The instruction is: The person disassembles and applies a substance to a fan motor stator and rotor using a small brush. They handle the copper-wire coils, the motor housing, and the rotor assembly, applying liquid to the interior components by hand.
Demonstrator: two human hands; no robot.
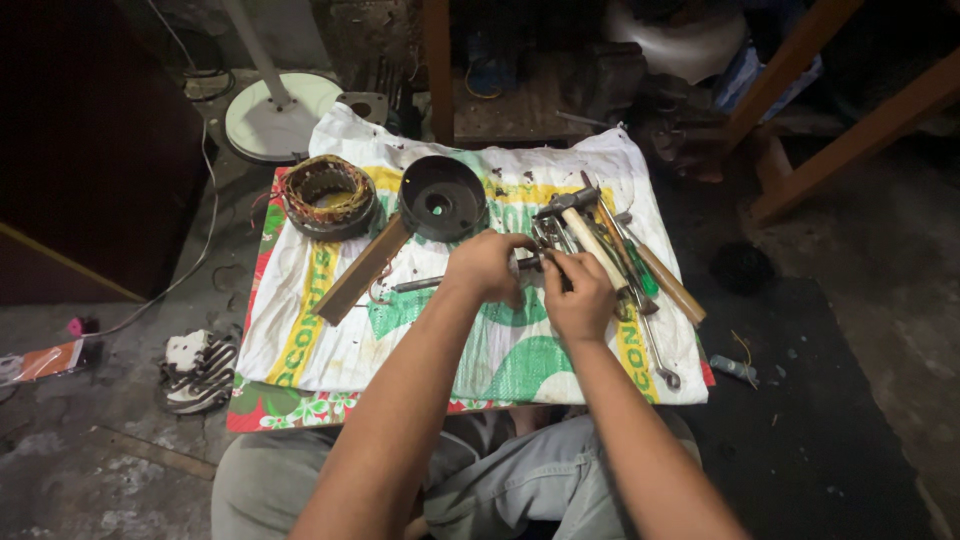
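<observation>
My left hand [486, 266] and my right hand [580, 297] meet over a white printed sack [310, 340] spread on the floor. Both pinch a small dark metal part [532, 264] between their fingertips; its shape is mostly hidden. Just right of my hands lies a pile of tools: a wooden-handled hammer [590, 238], a green-handled screwdriver [640, 270] and a spanner [655, 350]. A thin metal rod [415, 285] lies left of my left hand. Behind my hands sits a round black motor housing [441, 197].
A copper-wound stator [328, 195] rests on the sack's far left corner, a flat wooden bar [362, 270] slants beside it. A white fan base [278, 115] stands behind. A sandal [198, 370] lies at left. Wooden furniture legs [860, 130] rise at right.
</observation>
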